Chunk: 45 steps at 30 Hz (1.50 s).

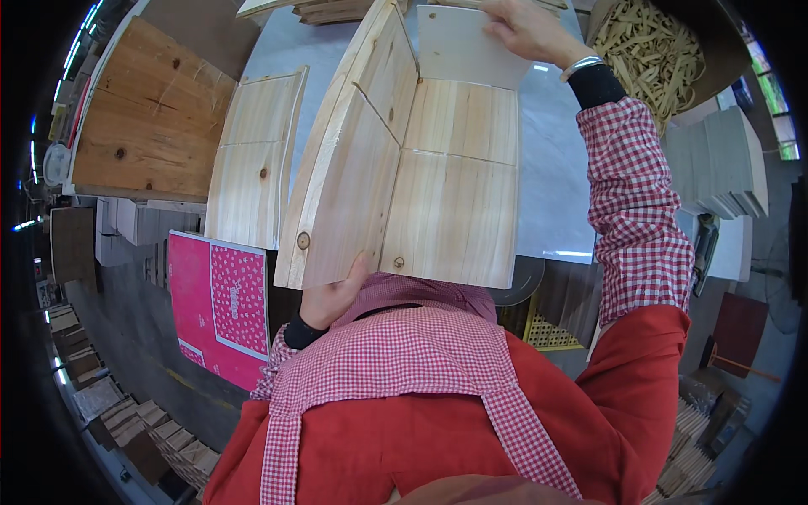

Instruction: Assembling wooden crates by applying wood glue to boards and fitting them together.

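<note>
In front of me, two pale pine panels meet at an angle, a tilted left panel (pixel 345 198) and a right panel (pixel 459 206). Each has a groove cut across it. My left hand (pixel 330 301) grips the near lower corner of the left panel, thumb on the inner face; its other fingers are hidden behind the wood. At the far end a thin white board (pixel 461 50) stands across the panels. My right hand (pixel 532 32) is closed on that board's upper right edge. Whether the board sits in a groove, I cannot tell.
On the pale blue tabletop (pixel 555 210) another grooved panel (pixel 248 172) lies at left, beside a large knotty board (pixel 147 114). A pink box (pixel 198 295) is below it. At far right stand a carton of thin wood strips (pixel 648 59) and a stack of greyish boards (pixel 715 160).
</note>
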### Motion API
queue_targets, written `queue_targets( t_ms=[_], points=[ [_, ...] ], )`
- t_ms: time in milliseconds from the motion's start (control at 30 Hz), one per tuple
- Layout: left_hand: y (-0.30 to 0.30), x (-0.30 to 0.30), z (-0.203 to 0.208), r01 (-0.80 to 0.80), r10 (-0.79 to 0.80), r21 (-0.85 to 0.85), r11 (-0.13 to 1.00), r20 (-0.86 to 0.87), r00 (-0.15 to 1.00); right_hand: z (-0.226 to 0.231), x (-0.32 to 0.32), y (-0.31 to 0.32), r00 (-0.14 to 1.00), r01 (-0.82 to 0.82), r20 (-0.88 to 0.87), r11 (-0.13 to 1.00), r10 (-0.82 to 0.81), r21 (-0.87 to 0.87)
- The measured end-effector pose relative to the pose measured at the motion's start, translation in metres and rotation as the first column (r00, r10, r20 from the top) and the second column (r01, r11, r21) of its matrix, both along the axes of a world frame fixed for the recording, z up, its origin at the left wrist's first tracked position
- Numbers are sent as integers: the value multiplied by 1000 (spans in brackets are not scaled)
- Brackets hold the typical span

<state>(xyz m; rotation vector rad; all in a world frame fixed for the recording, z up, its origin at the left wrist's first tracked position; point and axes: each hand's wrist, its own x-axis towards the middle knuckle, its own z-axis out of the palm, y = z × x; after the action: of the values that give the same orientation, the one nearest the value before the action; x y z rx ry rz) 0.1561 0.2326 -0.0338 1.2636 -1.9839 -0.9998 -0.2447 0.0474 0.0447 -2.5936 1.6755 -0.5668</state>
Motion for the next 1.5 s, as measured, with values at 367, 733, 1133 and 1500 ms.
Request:
queue_targets(
  t_ms=[367,733,1133,1500],
  points=[
    [1,-1,0,-22,22,24,999,-4,1000,-2,15,16,995,98,-11,994,-99,-38],
    [0,-6,10,47,-45,-18,999,90,995,13,33,18,924,322,-221,947,-313,7],
    [2,2,-9,53,-56,47,998,66,996,-26,24,7,926,302,-162,927,-341,-222],
    [8,-3,-1,54,-68,172,984,78,995,-26,21,9,936,276,-164,937,-313,-214]
  ],
)
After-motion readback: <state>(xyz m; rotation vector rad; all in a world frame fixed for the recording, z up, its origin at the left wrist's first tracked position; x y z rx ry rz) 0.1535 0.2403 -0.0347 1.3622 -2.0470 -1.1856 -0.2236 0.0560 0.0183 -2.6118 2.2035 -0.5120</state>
